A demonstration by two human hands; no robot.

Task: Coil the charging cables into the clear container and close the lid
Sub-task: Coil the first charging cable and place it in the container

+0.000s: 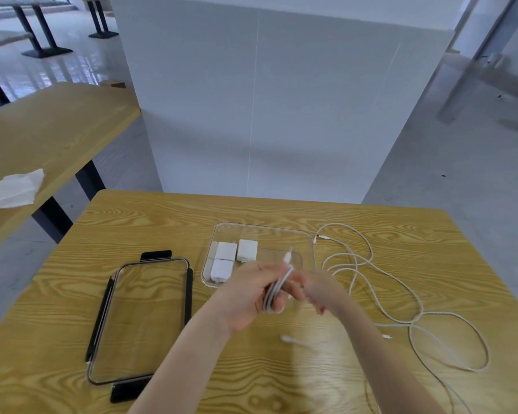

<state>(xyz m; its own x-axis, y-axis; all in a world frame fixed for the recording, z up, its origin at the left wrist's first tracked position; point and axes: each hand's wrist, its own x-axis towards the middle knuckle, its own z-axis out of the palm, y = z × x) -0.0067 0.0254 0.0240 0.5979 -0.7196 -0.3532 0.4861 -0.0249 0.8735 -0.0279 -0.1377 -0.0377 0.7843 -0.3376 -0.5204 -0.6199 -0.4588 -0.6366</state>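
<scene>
My left hand point(251, 294) grips a coiled white cable point(277, 289) just in front of the clear container point(260, 230). One plug end sticks up out of the coil. My right hand point(317, 289) is blurred beside the coil, its fingers curled at the cable. Three white charger blocks point(232, 258) lie in the container's left half. More white cables point(401, 297) lie in loose loops on the table to the right. A loose plug end point(290, 339) lies on the table under my forearms. The clear lid point(141, 318) with black clasps lies flat to the left.
The work sits on a wood-grain table point(162, 222). A white partition point(266, 100) stands right behind its far edge. A second wooden table point(42, 130) at the left carries a crumpled white paper bag point(12, 189).
</scene>
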